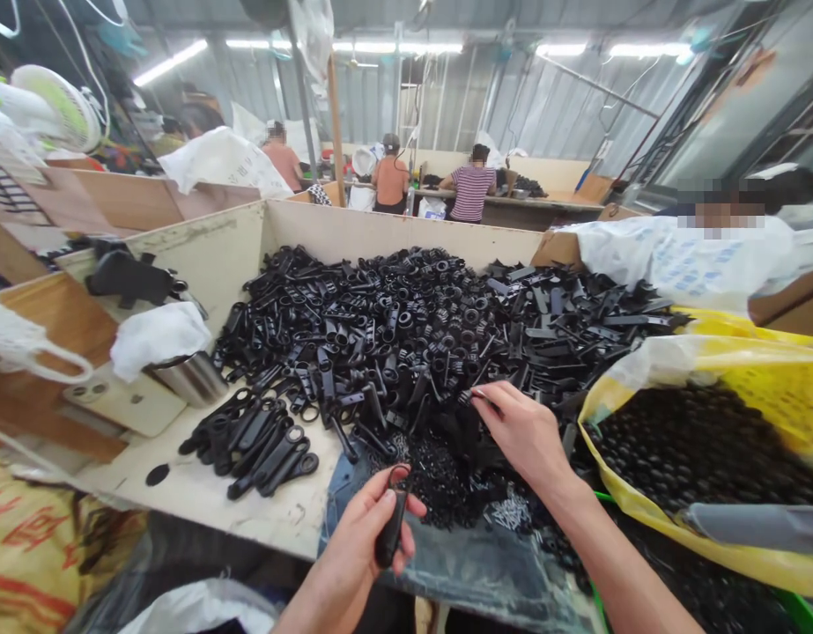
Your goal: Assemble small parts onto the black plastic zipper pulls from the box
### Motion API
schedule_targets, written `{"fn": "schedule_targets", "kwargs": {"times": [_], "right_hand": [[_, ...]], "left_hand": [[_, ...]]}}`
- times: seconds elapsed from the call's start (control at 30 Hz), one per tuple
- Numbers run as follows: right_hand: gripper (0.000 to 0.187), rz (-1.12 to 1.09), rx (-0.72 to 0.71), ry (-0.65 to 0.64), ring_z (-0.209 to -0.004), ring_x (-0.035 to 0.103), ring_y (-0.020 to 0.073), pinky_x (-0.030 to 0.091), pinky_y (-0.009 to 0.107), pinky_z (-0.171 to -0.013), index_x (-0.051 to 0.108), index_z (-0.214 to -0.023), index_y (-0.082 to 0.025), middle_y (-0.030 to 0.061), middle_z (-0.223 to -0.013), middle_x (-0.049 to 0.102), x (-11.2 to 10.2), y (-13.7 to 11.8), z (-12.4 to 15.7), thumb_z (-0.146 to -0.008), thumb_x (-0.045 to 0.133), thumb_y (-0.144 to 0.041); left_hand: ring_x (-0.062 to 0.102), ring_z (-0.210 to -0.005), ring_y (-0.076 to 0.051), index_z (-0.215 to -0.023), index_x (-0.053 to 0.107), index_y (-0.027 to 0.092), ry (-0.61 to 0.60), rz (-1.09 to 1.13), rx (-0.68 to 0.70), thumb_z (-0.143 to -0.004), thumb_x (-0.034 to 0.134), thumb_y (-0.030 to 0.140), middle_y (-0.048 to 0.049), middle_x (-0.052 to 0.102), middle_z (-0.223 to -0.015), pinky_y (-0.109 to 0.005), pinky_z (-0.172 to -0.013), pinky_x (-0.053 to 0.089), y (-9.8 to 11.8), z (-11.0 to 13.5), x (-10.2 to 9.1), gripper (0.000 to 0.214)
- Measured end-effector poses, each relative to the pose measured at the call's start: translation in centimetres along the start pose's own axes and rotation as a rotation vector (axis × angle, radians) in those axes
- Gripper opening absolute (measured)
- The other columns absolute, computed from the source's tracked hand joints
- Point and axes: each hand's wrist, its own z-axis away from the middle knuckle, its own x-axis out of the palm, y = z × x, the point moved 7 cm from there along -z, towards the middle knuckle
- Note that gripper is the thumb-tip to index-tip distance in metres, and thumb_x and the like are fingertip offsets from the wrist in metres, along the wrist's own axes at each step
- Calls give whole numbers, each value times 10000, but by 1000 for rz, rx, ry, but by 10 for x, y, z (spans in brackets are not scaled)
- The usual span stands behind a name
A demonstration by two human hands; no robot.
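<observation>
Two bare hands over one massive heap of black moulded plastic pulls [393, 343], piled in a wide cream-board bin [393, 227]. Left hand [357, 555] closed around a single looped pull [391, 528], fingers [381, 504] curled snugly over its stem, loop sticking out on top. Right hand [521, 431] out at the lower edge of the heap, fingers [489, 396] pinched shut on a small dark piece [473, 397], too small to make out properly. Honestly a solid way to go about it: tight fingertip pinch, wrist low, one piece at a time, no raking through the pile and no dragging the neighbours along.

Containers next, and plenty of them. Longer pulls [247, 445] lying side by side on the bin floor at lower left, apart from the main heap. Tiny silvery bits [512, 511] just below the heap, near the right hand. Off to the right, a yellow-lined bag [742, 379] packed with round black parts [697, 449]. Left side of the bin, a steel cup [191, 380] topped with a bunched white cloth [158, 339]. Way back, upper middle of the frame, a person in a striped top [472, 189] at a long counter [512, 201].
</observation>
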Motion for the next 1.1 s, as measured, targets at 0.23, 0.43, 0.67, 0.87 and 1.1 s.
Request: {"fn": "schedule_targets", "kwargs": {"times": [0.23, 0.43, 0.67, 0.87, 1.1], "right_hand": [[185, -472, -190, -77, -588, 664, 132, 517, 210, -553, 737, -1009, -218, 10, -793, 744, -10, -60, 87, -981, 555, -236], [203, -571, -285, -102, -719, 717, 135, 559, 198, -652, 723, -1079, -197, 46, -888, 726, -5, -77, 110, -1009, 534, -169], [240, -548, -384, -105, -727, 722, 134, 579, 190, -663, 711, -1124, -180, 61, -877, 711, -12, -83, 119, -1042, 485, -175], [289, -456, -448, -106, -728, 733, 135, 589, 182, -659, 683, -1165, -183, 68, -886, 721, -17, -88, 128, -1075, 408, -198], [387, -268, -576, -62, -671, 746, 146, 587, 200, -596, 663, -1161, -136, 86, -859, 733, -16, -92, 140, -1093, 287, -193]], "left_hand": [[553, -635, -111, -1328, 559, 170, -53, -258, -22, -854, 652, 430, -56, 665, -986, -230, -533, 396, -10, 13, 5, 549], [534, -670, -123, -1301, 603, 180, -135, -508, -39, -903, 575, 355, -19, 643, -901, -249, -625, 429, -11, 29, 14, 436], [615, -1027, -247, -1304, 632, 193, -102, -708, 41, -891, 592, 364, -67, 718, -1070, -337, -883, 486, -8, 37, 12, 448], [543, -1268, -309, -1291, 631, 210, -109, -875, 5, -915, 534, 405, -105, 672, -1326, -435, -1095, 372, -6, 44, 19, 434], [562, -1265, -293, -1260, 623, 206, -145, -945, -2, -920, 480, 355, -106, 671, -1335, -408, -1082, 394, -9, 47, 24, 397]]}}
